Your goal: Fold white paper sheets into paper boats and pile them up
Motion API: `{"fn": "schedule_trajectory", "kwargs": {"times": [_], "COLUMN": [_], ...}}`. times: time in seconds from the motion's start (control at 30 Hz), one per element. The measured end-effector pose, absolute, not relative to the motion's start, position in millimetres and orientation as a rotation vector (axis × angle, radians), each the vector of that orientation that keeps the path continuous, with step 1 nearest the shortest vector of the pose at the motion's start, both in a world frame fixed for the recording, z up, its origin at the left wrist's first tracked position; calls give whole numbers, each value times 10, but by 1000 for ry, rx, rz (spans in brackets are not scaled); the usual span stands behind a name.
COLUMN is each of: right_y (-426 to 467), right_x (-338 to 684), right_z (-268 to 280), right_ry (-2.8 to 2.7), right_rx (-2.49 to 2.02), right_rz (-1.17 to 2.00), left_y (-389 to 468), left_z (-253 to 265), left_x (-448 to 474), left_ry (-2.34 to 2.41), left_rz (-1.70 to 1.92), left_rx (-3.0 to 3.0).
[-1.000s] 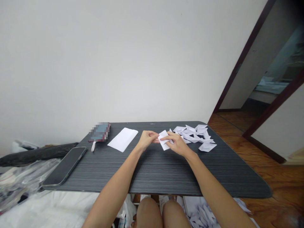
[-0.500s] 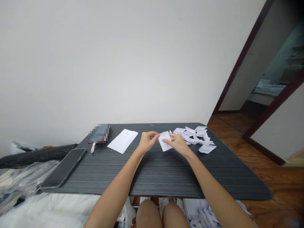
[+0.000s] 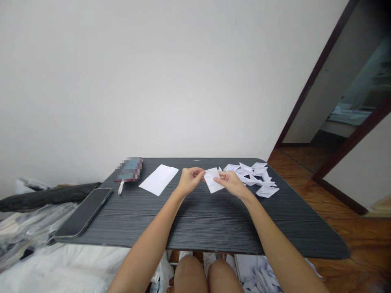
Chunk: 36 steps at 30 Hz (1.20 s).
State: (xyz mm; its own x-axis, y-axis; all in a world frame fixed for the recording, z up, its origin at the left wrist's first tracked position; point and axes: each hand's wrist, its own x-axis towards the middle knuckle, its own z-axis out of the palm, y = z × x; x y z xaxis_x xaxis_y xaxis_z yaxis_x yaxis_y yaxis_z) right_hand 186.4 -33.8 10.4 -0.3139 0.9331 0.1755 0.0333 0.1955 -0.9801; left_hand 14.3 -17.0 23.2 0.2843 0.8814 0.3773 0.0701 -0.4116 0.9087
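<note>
A small folded piece of white paper is held up between my two hands over the middle of the dark table. My left hand pinches its upper left corner between thumb and fingers. On the opposite side, my right hand grips the paper's right edge, thumb on the front face and fingers behind. Several folded white paper pieces lie just beyond my right hand. To the left of my left hand rests a stack of flat white paper sheets.
A phone lies at the table's left edge. Behind it is a blurred-out object with a white strap. More folded papers are heaped below the table at right. A white wall rises behind the table.
Both hands keep their hold on the paper, and its lower part looks slightly turned toward the right. The whole view has shifted a little; the other things lie as before.
</note>
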Motion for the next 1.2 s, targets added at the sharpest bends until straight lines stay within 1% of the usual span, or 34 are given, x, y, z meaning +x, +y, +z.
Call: {"fn": "schedule_trajectory", "kwargs": {"times": [0.17, 0.4, 0.57, 0.63, 0.77, 0.87, 0.97, 1.1, 1.2], "right_y": [-326, -365, -348, -341, -352, -372, -385, -362, -318], "right_x": [1880, 1812, 1842, 1861, 1859, 1818, 1777, 1774, 1804], "right_z": [76, 47, 47, 49, 56, 63, 80, 109, 106], "right_ry": [-1668, -1763, -1859, -1878, -1835, -1779, -1736, -1667, -1595], "right_rx": [-914, -1016, -1000, -1033, -1091, -1055, -1001, -945, -1000], "right_rz": [1213, 979, 873, 759, 422, 301, 281, 366, 450], "left_y": [-141, -109, -70, -47, -49, -80, -96, -112, -140], "left_z": [223, 200, 231, 237, 241, 250, 260, 276, 286], "left_x": [109, 99, 39, 25, 75, 136, 155, 132, 131], "left_ry": [877, 961, 917, 913, 799, 675, 643, 679, 716], "left_rz": [1151, 973, 900, 909, 920, 1023, 1118, 1168, 1202], "left_rx": [1765, 2008, 2026, 1933, 1667, 1571, 1575, 1692, 1781]}}
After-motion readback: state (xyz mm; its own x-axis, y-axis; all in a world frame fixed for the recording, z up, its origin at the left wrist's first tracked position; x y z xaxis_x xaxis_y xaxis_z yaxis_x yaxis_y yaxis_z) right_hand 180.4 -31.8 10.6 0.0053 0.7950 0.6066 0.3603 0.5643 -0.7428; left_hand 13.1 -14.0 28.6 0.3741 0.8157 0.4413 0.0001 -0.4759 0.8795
